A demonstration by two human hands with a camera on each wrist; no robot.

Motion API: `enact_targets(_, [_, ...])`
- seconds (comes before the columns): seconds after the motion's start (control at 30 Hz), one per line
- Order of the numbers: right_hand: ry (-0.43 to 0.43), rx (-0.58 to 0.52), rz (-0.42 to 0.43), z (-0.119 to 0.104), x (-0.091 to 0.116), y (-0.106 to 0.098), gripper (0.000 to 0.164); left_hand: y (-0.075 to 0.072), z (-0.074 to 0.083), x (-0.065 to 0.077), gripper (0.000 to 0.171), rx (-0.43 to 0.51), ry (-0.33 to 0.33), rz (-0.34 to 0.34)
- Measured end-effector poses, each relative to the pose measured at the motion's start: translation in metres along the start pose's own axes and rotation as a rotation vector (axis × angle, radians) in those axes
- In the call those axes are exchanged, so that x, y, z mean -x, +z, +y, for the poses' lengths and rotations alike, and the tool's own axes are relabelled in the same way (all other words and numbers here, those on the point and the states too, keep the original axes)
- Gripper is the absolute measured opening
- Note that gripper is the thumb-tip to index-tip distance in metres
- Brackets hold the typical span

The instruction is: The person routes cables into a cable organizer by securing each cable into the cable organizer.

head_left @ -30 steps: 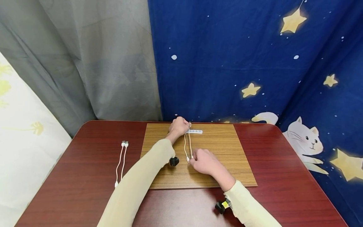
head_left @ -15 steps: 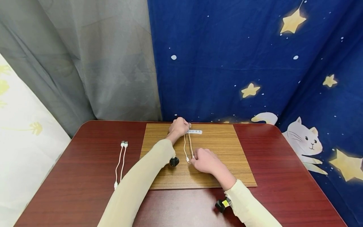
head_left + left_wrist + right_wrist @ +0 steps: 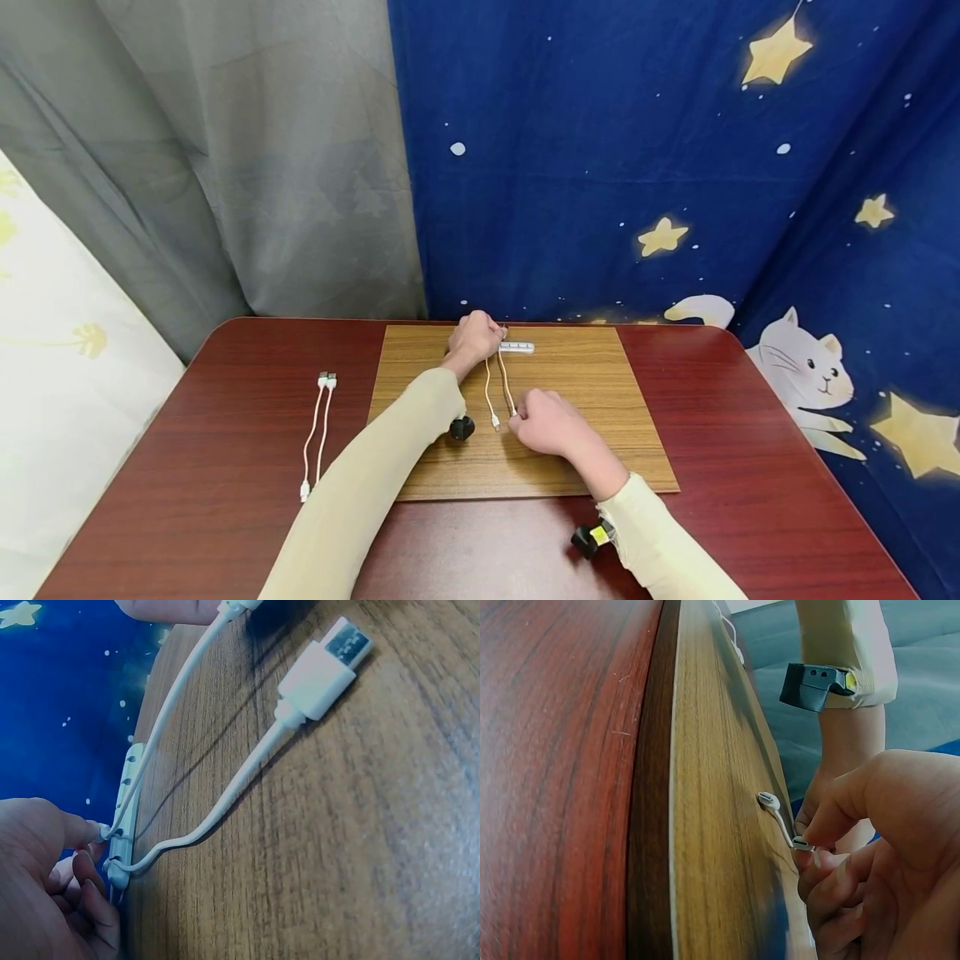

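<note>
A white cable-holder strip (image 3: 519, 347) with slots lies near the far edge of the wood-grain board (image 3: 585, 417). My left hand (image 3: 476, 335) is at its left end, pinching a white charging cable (image 3: 169, 712) between thumb and finger, right over a slot. My right hand (image 3: 550, 422) pinches the near connector (image 3: 802, 844) of that cable, drawn out toward me over the board. Beside it, a second white cable (image 3: 225, 802) passes through the strip's end slot. Its connector (image 3: 319, 679) rests on the board. The strip's left end is hidden by my left hand in the head view.
Two more white USB cables (image 3: 322, 381) lie side by side on the red-brown table (image 3: 225, 417), left of the board. My left forearm passes close to their near ends. A curtain (image 3: 540, 167) hangs behind the table's far edge.
My right hand has shifted slightly right and away from me with the connector, widening the gap between the two near cable ends. My left hand has stayed almost in place at the strip.
</note>
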State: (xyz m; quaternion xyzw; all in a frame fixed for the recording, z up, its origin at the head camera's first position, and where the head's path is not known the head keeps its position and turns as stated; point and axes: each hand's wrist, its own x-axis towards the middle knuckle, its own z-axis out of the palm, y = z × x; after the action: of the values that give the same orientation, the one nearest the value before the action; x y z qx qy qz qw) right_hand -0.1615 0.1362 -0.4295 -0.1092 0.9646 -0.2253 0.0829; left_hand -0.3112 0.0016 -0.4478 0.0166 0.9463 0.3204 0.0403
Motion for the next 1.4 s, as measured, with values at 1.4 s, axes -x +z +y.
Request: enact_targets(1.4, [0.005, -0.015, 0.05, -0.001, 0.001, 0.001, 0.033, -0.011, -0.01, 0.003, 0.02, 0.073, 0.038, 0.057])
